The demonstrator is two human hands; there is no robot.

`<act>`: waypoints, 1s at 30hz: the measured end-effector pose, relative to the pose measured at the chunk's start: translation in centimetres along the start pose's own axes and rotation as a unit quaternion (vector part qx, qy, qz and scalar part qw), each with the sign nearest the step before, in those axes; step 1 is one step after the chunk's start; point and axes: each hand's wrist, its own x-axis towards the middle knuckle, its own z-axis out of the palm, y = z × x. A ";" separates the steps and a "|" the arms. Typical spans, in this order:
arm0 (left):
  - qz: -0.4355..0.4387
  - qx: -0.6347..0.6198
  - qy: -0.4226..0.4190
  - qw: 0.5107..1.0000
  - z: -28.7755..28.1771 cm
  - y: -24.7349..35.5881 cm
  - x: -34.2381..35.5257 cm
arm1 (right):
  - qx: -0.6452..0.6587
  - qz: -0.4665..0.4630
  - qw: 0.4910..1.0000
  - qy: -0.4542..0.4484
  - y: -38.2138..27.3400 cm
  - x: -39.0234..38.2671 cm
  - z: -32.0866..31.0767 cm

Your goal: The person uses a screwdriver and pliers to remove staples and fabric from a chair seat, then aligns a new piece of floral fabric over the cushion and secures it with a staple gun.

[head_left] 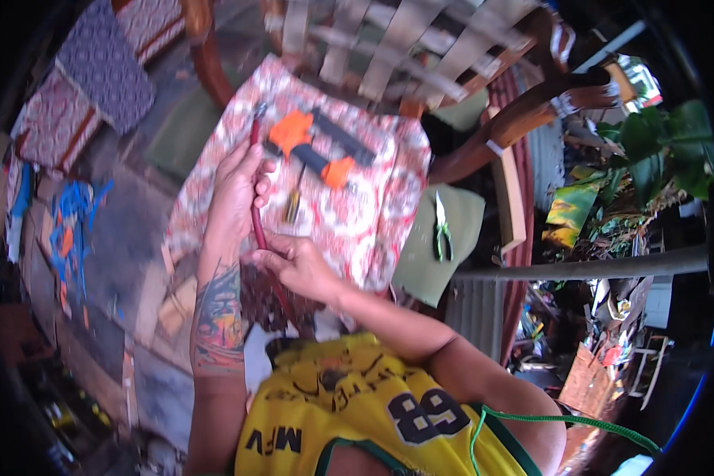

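A dark red hose (259, 226), with a metal fitting at its far end, runs up over the patterned cloth. My left hand (236, 190) is closed around its upper length. Lower down, my right hand (300, 268) pinches the same hose between thumb and fingers. To the right of my left hand lies an orange and black pistol-shaped tool (293, 133); its exact kind is unclear. Just below that tool rests a screwdriver (293, 208) with a yellow and black handle. Pliers (443, 234) with green and black handles lie farther right, jaws pointing away.
The red and white patterned cloth (365, 210) covers the surface before me. A green cushion (460, 210) sits under the pliers. Curved wooden furniture (500, 143) with woven slats rises at the back. Blue strips (75, 226) lie at the left, and leafy plants (650, 151) stand at the right.
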 end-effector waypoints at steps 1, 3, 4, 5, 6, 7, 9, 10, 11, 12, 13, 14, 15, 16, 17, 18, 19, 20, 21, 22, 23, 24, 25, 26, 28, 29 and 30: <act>-0.021 0.017 0.010 1.000 -0.1 -1.5 -1.3 | -0.193 -0.037 0.978 -0.066 -0.3 -0.9 -1.7; -0.057 -0.051 -0.006 0.997 -0.3 -4.3 -3.7 | -0.199 -0.164 0.965 -0.043 1.1 -0.6 -6.0; -0.084 -0.068 0.040 0.993 0.8 -5.1 -4.9 | -0.173 -0.103 0.976 0.084 2.4 0.7 -7.8; -0.088 -0.085 0.046 0.991 0.1 -7.5 -5.9 | -0.231 -0.117 0.954 0.149 2.6 2.6 -10.4; -0.102 -0.139 0.020 0.985 -0.7 -9.8 -6.9 | -0.287 -0.129 0.926 0.209 2.8 4.9 -12.5; -0.117 -0.193 -0.012 0.974 -1.1 -11.2 -7.7 | -0.355 -0.164 0.896 0.210 3.3 7.6 -14.7; -0.148 -0.176 0.013 0.973 1.2 -10.5 -9.1 | -0.422 -0.126 0.876 0.198 4.1 12.3 -15.8; -0.146 -0.166 0.024 0.975 1.4 -11.0 -9.6 | -0.449 -0.033 0.882 0.139 3.6 14.1 -15.5; -0.143 -0.157 0.035 0.977 1.5 -11.5 -10.2 | -0.472 0.058 0.877 0.075 3.1 15.5 -14.7; -0.129 -0.082 0.027 0.988 2.3 -10.2 -10.6 | -0.472 0.060 0.877 0.069 3.4 16.3 -14.1; -0.129 -0.085 0.034 0.987 2.8 -10.4 -10.8 | -0.480 0.092 0.867 0.095 3.6 17.1 -13.4; -0.136 -0.108 0.057 0.983 3.3 -10.6 -11.0 | -0.489 0.123 0.855 0.122 3.7 17.8 -12.8; -0.143 -0.131 0.077 0.978 3.5 -10.9 -11.1 | -0.491 0.121 0.855 0.118 3.6 18.1 -12.9; -0.104 -0.130 0.053 0.985 2.9 -11.8 -11.5 | -0.461 0.115 0.874 0.102 3.8 17.9 -13.5; -0.104 -0.133 0.053 0.984 2.6 -12.2 -11.9 | -0.429 0.111 0.892 0.092 4.2 17.9 -14.4; -0.110 -0.146 0.029 0.983 2.4 -12.4 -12.3 | -0.441 0.073 0.889 0.104 4.6 17.9 -15.0; -0.115 -0.160 0.006 0.980 2.4 -12.6 -12.5 | -0.444 0.073 0.887 0.102 4.0 17.5 -14.9; -0.143 -0.118 0.033 0.982 2.6 -12.7 -12.7 | -0.433 0.068 0.896 0.076 3.3 17.1 -14.9; -0.142 -0.121 0.032 0.982 2.7 -12.8 -12.7 | -0.422 0.063 0.903 0.052 2.5 16.7 -15.0; -0.127 -0.076 0.033 0.988 2.7 -12.8 -12.5 | -0.453 0.050 0.887 0.072 1.6 16.2 -14.8; -0.113 -0.032 0.035 0.992 2.9 -12.8 -12.3 | -0.456 0.049 0.886 0.075 0.7 15.7 -15.2; -0.105 -0.063 0.033 0.992 3.3 -13.1 -12.2 | -0.437 0.075 0.893 0.071 -0.2 15.2 -15.9; -0.105 -0.064 0.027 0.992 3.7 -13.1 -12.2 | -0.417 0.101 0.901 0.068 -1.2 14.4 -16.5; -0.089 -0.091 0.027 0.991 4.0 -13.1 -12.5 | -0.355 0.077 0.928 0.083 -2.3 12.2 -16.2; -0.063 -0.108 0.005 0.992 4.1 -13.7 -13.0 | -0.196 0.012 0.973 0.119 -2.9 8.5 -15.0; -0.064 -0.106 0.007 0.992 4.6 -13.6 -13.3 | -0.022 -0.058 0.987 0.147 -3.2 6.9 -14.6; -0.046 -0.094 0.012 0.994 5.2 -13.4 -13.9 | 0.072 -0.056 0.989 0.120 -4.0 5.1 -14.4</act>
